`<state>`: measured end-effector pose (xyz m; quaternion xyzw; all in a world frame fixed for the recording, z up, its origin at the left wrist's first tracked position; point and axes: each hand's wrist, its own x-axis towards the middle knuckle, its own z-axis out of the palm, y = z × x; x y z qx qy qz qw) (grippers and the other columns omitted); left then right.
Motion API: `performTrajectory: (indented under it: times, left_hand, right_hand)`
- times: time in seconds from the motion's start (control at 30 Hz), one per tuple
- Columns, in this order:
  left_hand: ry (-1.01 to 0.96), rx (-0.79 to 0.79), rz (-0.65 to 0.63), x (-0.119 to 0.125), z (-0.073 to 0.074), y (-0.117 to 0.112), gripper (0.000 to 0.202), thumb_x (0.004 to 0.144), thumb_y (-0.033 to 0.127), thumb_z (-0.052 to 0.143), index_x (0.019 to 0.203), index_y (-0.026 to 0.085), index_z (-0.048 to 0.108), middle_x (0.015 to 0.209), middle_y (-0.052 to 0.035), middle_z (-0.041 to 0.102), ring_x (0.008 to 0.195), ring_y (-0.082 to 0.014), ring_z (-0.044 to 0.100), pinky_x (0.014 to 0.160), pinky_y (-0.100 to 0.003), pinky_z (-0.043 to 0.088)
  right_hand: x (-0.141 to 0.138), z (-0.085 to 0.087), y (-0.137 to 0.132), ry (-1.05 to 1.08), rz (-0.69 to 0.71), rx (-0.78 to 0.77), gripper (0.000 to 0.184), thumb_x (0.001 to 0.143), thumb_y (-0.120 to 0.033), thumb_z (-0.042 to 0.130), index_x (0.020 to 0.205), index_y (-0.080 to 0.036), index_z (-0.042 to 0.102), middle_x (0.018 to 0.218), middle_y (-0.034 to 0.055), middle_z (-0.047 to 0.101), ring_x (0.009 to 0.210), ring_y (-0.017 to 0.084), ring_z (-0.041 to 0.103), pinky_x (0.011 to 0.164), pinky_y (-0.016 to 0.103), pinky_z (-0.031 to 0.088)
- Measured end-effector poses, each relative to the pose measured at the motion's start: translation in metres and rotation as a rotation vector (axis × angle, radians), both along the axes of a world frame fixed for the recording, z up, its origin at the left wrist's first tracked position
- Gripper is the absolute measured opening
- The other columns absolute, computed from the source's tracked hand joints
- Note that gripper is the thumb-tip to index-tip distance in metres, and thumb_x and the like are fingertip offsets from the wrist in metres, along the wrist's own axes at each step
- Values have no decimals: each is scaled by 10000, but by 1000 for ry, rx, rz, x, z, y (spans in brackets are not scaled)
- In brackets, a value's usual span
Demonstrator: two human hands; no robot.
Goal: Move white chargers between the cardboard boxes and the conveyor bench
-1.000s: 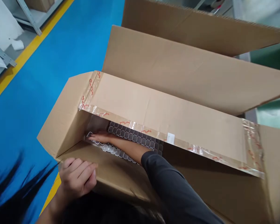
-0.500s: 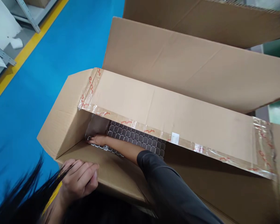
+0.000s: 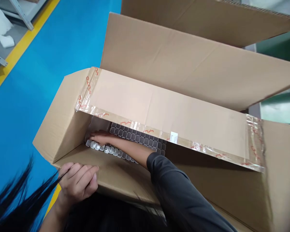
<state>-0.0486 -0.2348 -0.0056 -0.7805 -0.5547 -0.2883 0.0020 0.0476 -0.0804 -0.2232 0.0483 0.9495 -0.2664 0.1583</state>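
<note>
A large cardboard box [image 3: 62, 122] lies open in front of me, its far flap [image 3: 164, 112] edged with clear tape. Inside lies a clear plastic tray with a grid of small cells [image 3: 137, 138]. My right hand [image 3: 101, 138] reaches deep into the box's left end and rests flat on the tray, fingers stretched out. My left hand [image 3: 78, 182] sits on the near flap [image 3: 120, 174] at its left corner, fingers curled over the edge.
A second big cardboard sheet [image 3: 195, 61] stands behind the box. The floor to the left is blue [image 3: 33, 64] with a yellow stripe [image 3: 21, 48]. Metal shelf legs show at the top left. Strands of dark hair hang at the lower left.
My right hand has shifted slightly on the tray, and more of the tray's near row shows. The view has drifted a little; my left hand stays on the flap.
</note>
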Motion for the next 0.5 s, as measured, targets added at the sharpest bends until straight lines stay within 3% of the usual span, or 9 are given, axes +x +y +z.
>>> performTrajectory:
  times: [0.1,0.17,0.27,0.5]
  left_hand:
    - [2,1,5,-1,-1,0,137,857,122,544,908,182,656,738,22,722,599,-123,552,677,-327,348]
    - [7,22,-9,-2,-3,1,137,852,122,553,912,183,660,734,21,722,595,-120,559,666,-323,343]
    - [0,57,-36,-5,-6,1,143,832,103,579,916,177,667,733,20,725,594,-109,577,664,-311,347]
    - [18,38,3,0,-2,3,168,817,99,546,886,192,669,684,36,716,570,-122,585,658,-320,352]
  right_hand:
    - [-6,-9,-19,128,-149,45,495,915,-231,559,1404,-224,485,1412,142,486,1258,304,469,999,457,406]
    - [-13,-20,-35,169,-232,63,381,989,-277,444,1340,-165,543,1318,158,549,1196,272,503,1013,449,388]
    - [-18,-39,-50,162,-261,70,389,1030,-350,345,1225,-157,621,1183,142,613,1083,242,549,990,435,397]
    - [-6,-66,-54,227,-276,44,426,1039,-402,300,1282,-209,592,1277,131,584,1171,262,520,1008,468,380]
